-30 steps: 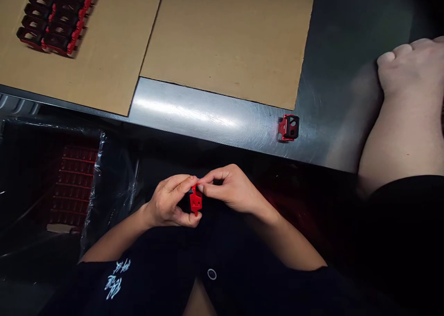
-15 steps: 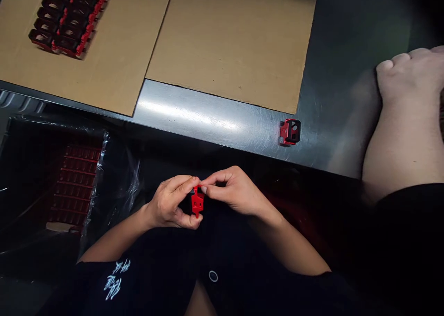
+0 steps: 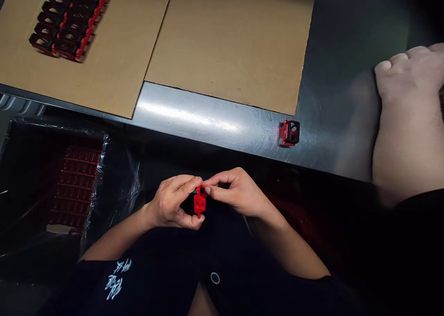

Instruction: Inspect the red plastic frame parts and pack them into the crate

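Note:
My left hand (image 3: 175, 202) grips a small red and black plastic part (image 3: 200, 203) between its thumb and fingers, in front of my body below the table edge. The part's red face has small square openings. At its upper right corner, my right hand (image 3: 239, 191) has thumb and forefinger pinched together, touching the part. Whatever lies between those fingertips is too small to make out. On the metal table beyond stands a red and black plastic piece (image 3: 289, 133) like a toy vehicle cab, with a black frame, apart from both hands.
Two cardboard sheets (image 3: 229, 43) lie on the metal table (image 3: 194, 108). Rows of red and black pieces (image 3: 69, 27) stand on the left sheet. Lower left, a plastic-lined container (image 3: 104, 154) holds rows of dark red parts (image 3: 76, 186). Another person's bare arm (image 3: 412, 121) rests at the right.
The held part has shifted slightly right and turned, showing more of its red face. My right hand stays pinched at its corner. The other person's arm has moved a little.

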`<state>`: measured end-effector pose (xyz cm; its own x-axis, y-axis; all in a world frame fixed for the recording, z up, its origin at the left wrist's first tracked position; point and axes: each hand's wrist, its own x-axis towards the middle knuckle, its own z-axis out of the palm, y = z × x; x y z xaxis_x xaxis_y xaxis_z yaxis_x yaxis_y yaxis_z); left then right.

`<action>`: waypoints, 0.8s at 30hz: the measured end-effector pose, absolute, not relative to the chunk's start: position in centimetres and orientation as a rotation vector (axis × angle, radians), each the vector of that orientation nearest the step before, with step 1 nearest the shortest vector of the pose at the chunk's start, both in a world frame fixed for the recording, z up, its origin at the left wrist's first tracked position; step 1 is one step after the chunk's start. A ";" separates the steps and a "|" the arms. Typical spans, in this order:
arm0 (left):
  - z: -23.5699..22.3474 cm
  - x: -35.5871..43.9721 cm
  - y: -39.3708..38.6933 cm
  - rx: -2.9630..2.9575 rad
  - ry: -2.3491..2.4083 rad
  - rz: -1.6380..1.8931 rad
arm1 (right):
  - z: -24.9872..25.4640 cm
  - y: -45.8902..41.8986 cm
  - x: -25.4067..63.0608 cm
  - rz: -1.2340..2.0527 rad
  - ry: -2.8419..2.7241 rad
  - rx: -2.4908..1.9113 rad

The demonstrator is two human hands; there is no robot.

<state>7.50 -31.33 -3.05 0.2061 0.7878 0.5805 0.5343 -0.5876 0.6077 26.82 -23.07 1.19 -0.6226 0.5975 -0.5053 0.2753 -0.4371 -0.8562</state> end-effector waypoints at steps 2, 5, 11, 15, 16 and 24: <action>-3.1 7.5 -31.4 2.214 1.241 1.327 | 1.2 -23.0 26.9 2.171 -1.520 -1.238; -3.1 7.6 -31.4 2.220 1.260 1.324 | 1.2 -23.1 26.6 2.168 -1.481 -1.270; -3.2 7.5 -31.5 2.197 1.271 1.316 | 1.0 -23.1 26.7 2.163 -1.530 -1.227; -3.0 7.5 -31.4 2.207 1.258 1.300 | 1.0 -23.2 26.8 2.160 -1.508 -1.215; -3.0 7.5 -31.4 2.211 1.257 1.298 | 1.0 -23.3 26.8 2.142 -1.501 -1.239; -3.0 7.5 -31.3 2.210 1.280 1.286 | 0.7 -23.3 27.2 2.143 -1.531 -1.109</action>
<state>7.54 -31.34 -2.99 0.2108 0.8037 0.5564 0.5528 -0.5675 0.6102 27.18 -23.32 0.67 -0.6647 0.6175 -0.4204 0.1977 -0.3973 -0.8962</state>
